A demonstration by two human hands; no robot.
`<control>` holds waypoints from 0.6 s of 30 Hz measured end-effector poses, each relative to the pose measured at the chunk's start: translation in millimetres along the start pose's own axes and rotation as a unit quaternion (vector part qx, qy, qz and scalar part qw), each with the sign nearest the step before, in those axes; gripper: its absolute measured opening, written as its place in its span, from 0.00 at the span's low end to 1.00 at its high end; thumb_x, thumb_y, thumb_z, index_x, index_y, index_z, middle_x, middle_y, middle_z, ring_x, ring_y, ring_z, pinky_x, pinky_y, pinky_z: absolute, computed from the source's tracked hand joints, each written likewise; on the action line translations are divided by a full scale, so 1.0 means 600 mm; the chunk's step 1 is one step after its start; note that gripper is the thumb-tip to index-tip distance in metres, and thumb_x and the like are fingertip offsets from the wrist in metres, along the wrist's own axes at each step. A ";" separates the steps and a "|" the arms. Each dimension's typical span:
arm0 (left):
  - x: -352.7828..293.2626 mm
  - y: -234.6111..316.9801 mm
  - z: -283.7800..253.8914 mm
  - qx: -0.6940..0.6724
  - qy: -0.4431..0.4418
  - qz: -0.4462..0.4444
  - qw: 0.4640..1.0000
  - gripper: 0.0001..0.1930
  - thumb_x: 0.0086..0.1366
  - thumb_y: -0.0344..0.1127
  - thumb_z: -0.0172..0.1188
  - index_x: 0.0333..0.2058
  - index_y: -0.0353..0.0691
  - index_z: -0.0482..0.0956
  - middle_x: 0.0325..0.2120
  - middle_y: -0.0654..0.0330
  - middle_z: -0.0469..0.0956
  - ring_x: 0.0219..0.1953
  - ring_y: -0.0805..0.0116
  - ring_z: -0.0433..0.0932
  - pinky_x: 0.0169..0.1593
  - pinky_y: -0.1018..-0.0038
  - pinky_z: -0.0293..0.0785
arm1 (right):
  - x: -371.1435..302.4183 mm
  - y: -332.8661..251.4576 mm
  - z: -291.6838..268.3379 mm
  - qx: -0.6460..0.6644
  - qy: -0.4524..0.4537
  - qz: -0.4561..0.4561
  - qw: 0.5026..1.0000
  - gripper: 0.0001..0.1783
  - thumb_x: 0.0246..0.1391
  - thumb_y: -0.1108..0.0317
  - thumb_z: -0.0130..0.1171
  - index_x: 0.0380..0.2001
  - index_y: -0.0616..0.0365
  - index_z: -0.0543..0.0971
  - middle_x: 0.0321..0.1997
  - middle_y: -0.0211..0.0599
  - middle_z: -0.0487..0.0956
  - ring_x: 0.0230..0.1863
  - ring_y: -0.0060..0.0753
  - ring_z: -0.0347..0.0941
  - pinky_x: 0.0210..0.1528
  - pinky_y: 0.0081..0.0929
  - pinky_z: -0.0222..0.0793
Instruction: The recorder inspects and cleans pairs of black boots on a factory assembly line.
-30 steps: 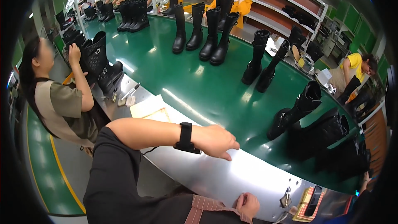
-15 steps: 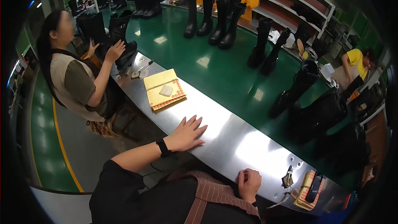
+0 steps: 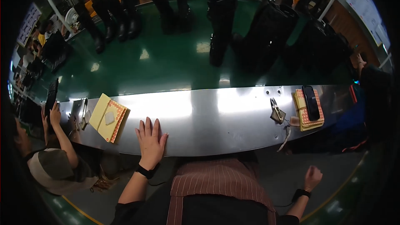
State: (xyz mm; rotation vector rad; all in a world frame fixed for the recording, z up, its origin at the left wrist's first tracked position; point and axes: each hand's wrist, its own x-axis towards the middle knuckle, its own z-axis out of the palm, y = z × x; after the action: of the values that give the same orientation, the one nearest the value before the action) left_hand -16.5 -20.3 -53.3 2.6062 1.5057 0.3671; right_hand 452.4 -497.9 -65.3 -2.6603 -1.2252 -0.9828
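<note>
My left hand (image 3: 151, 142) lies flat on the bare metal worktop (image 3: 200, 127), fingers spread, holding nothing. To its left rests a yellow booklet (image 3: 98, 111) with rows of red round marks and a small whitish block (image 3: 109, 118) on top. My right hand (image 3: 313, 178) is off the worktop's near edge at lower right, with curled fingers and nothing showing in them. Beyond it on the metal lie thread snips (image 3: 275, 107) on a dark patch, a brownish block (image 3: 294, 121) and a second yellow booklet (image 3: 303, 121) with a black phone (image 3: 310, 103) across it.
A green belt surface (image 3: 166, 71) runs behind the metal strip. Several black boots (image 3: 221, 25) stand along it. At far left, a co-worker (image 3: 54, 171) holds a dark item near more tools. Blue fabric (image 3: 339, 123) hangs at the right end.
My view has swung to the right. My right hand has moved from the worktop's edge out to the right, away from it. My left hand still lies flat on the metal.
</note>
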 end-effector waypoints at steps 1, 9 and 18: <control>0.001 -0.002 0.001 0.002 0.000 0.004 1.000 0.31 0.68 0.47 0.59 0.66 0.40 0.65 0.68 0.38 0.55 0.70 0.32 0.50 0.69 0.34 0.43 | 0.003 0.056 -0.041 -0.053 0.060 0.063 0.995 0.04 0.57 0.69 0.63 0.36 0.53 0.81 0.30 0.34 0.79 0.30 0.43 0.74 0.37 0.39 0.67; 0.000 -0.021 0.016 0.053 -0.004 0.026 0.998 0.30 0.71 0.41 0.55 0.68 0.37 0.62 0.68 0.39 0.56 0.70 0.35 0.52 0.71 0.41 0.45 | 0.173 0.132 -0.154 -0.083 0.090 0.139 0.983 0.04 0.59 0.66 0.65 0.35 0.51 0.82 0.25 0.31 0.77 0.24 0.34 0.71 0.31 0.34 0.66; 0.010 -0.047 0.030 0.108 0.003 0.060 0.992 0.28 0.74 0.43 0.50 0.68 0.39 0.63 0.68 0.40 0.57 0.70 0.39 0.54 0.70 0.48 0.51 | 0.395 0.135 -0.327 -0.224 0.148 -0.031 0.963 0.04 0.57 0.60 0.66 0.32 0.44 0.82 0.24 0.20 0.78 0.24 0.30 0.75 0.32 0.27 0.68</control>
State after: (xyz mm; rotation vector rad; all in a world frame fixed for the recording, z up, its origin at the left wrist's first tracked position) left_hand -32.7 -0.4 -75.5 2.8734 1.4690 0.2340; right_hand 520.3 -453.6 242.4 -2.6404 -1.1345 -1.7807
